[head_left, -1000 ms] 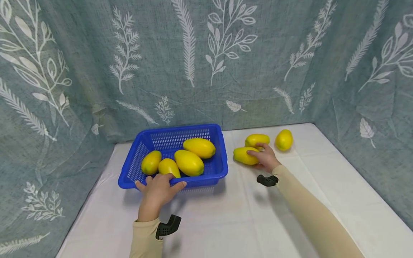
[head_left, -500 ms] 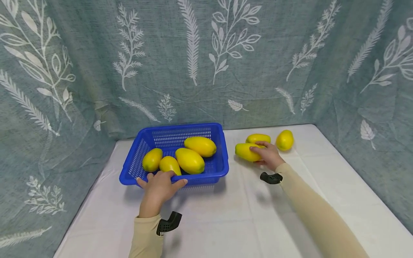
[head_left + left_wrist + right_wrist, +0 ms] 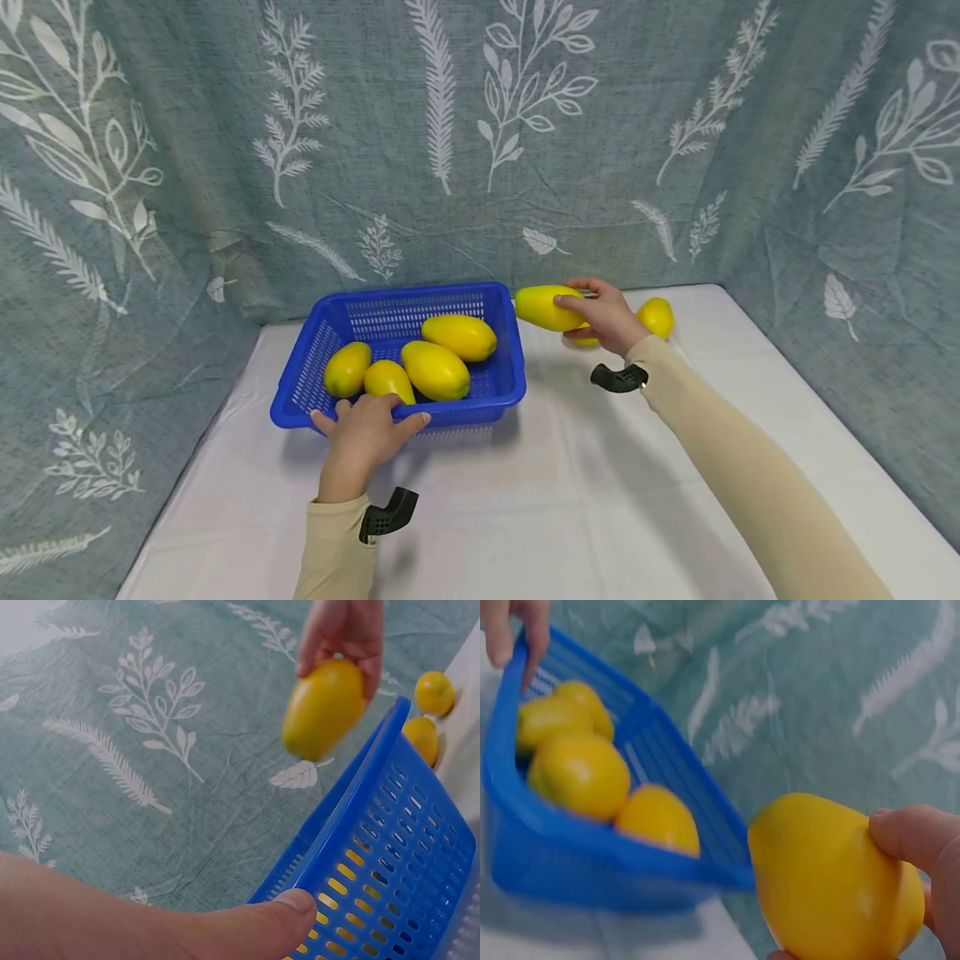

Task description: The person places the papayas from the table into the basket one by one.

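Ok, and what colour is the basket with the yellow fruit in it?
The basket is blue; the head view shows it best.

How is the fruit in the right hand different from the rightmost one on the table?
The held fruit is in the air, gripped by the right hand; the rightmost fruit rests on the table, ungripped. From the head view, the held fruit looks long and lies sideways, while the rightmost fruit shows a rounder outline. Both are yellow and outside the basket.
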`<move>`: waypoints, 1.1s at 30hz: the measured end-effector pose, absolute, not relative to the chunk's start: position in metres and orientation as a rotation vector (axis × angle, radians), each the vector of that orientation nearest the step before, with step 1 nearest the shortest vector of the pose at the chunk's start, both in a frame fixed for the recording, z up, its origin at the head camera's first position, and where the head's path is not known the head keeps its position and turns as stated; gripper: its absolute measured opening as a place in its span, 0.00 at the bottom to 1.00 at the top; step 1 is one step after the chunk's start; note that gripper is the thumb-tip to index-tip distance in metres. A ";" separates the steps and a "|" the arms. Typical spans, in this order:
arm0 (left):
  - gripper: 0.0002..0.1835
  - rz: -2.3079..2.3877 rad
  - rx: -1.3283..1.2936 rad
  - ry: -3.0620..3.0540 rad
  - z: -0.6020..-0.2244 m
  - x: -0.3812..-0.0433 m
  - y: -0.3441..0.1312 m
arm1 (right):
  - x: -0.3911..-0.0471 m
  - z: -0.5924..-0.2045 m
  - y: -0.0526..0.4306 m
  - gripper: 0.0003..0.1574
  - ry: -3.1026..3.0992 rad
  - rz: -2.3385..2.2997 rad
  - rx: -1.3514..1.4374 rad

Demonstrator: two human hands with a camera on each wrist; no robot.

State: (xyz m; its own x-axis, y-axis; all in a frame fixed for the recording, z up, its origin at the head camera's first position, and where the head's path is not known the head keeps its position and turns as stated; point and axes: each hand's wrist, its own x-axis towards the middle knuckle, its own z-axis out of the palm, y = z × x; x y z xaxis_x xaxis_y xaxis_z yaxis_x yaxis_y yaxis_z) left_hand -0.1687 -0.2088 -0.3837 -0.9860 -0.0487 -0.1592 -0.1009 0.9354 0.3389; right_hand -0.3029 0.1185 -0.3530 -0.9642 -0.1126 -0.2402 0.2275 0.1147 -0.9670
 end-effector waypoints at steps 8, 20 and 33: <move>0.34 0.535 -0.127 2.940 -0.384 -0.168 -0.211 | -0.290 -0.346 0.069 0.33 2.132 -1.813 -0.053; 0.34 0.545 -0.112 2.955 -0.383 -0.170 -0.206 | -0.270 -0.365 0.025 0.32 2.256 -1.542 -0.271; 0.34 0.528 -0.126 2.962 -0.384 -0.168 -0.208 | -0.260 -0.372 0.008 0.32 2.256 -1.398 -0.279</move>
State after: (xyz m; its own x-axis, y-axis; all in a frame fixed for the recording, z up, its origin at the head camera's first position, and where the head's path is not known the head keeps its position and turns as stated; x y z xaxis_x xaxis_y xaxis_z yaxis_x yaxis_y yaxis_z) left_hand -0.1681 -0.2076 -0.3835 -0.9881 -0.0595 -0.1421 -0.1050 0.9352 0.3381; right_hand -0.2599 0.0082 -0.3723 -0.8693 -0.4061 -0.2817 0.0714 0.4608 -0.8846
